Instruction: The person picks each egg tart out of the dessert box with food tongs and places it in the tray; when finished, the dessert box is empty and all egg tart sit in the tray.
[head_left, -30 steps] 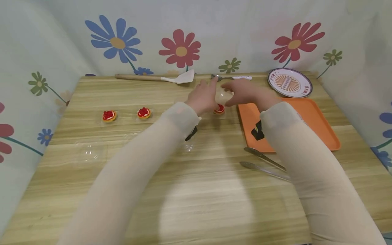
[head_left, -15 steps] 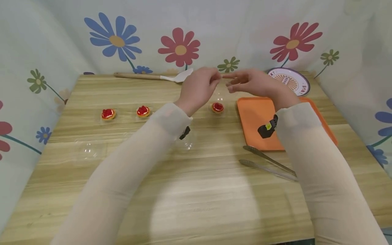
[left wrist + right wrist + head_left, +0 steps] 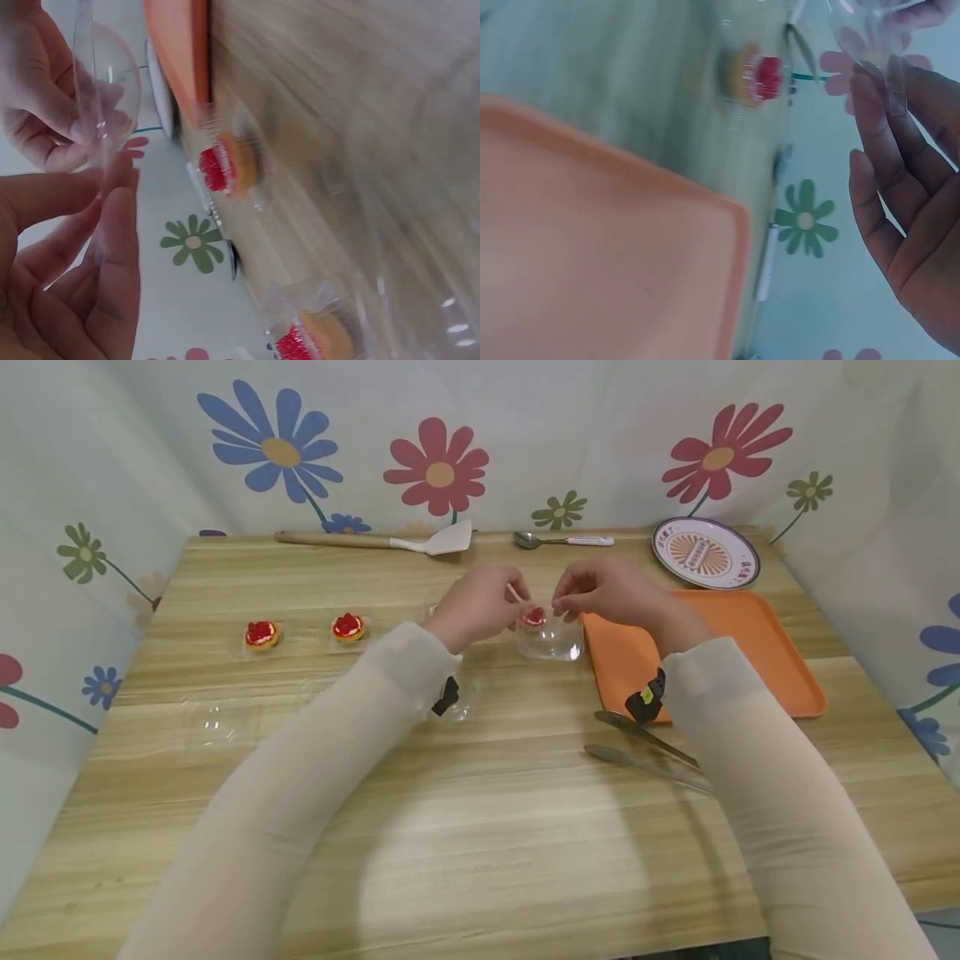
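Note:
Both hands pinch one clear plastic domed lid (image 3: pixel 551 646) by its edge. My left hand (image 3: pixel 476 603) grips the left side, and my right hand (image 3: pixel 611 597) grips the right with thumb and fingertips. In the left wrist view the lid (image 3: pixel 112 86) stands tilted between the fingers, raised off the table. Seen through it in the head view is a small red-topped tart (image 3: pixel 534 616); the left wrist view shows that tart (image 3: pixel 232 165) on the table in a clear base, apart from the lid. The right wrist view shows the lid (image 3: pixel 866 34) too.
Further left sit a second tart (image 3: pixel 348 627) and a third tart (image 3: pixel 262 634) in clear bases. Clear domed lids lie nearer, such as one lid (image 3: pixel 213 724). An orange tray (image 3: pixel 720 652), metal tongs (image 3: pixel 645 760), a plate (image 3: pixel 705 552), spoon (image 3: pixel 562 540) and spatula (image 3: pixel 375 541) surround the hands.
The hands rose near the back edge, then came lower and toward me with the lid. The lid now hangs in front of the tart, and the spoon behind shows again.

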{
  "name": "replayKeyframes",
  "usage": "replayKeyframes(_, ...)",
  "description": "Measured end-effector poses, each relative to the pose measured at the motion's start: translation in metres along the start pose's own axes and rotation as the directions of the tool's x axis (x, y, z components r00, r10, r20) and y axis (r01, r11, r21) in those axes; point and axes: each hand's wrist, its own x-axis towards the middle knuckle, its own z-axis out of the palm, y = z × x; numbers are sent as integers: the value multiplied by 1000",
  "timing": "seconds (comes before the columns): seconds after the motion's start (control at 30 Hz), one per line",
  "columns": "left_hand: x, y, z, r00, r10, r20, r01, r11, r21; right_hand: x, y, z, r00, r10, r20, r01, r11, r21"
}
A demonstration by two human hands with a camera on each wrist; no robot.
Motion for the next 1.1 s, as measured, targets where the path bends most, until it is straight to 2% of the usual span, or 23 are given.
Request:
replayKeyframes(0.07,-1,-4,6,998,-12,57,11,1000,22,1,4,7,999,19,37,-19,1000,-24)
replayKeyframes(0.2,1,-10,16,992,-16,127,-2,990,144,3,7,20,993,36,111,-23,993,-117)
replayKeyframes(0.3,2,-14,23,988,-7,153,-26,977,213,4,10,26,989,20,144,5,985,-171)
replayKeyframes(0.4,1,-15,27,988,0,154,-37,971,236,4,12,29,988,1,157,29,981,-190)
replayKeyframes(0.7,-3,-18,33,983,-20,185,-24,971,236,6,17,36,981,19,194,21,979,-204)
replayKeyframes(1.1,-5,-22,36,981,-30,192,-11,978,209,6,16,41,981,40,190,3,976,-220)
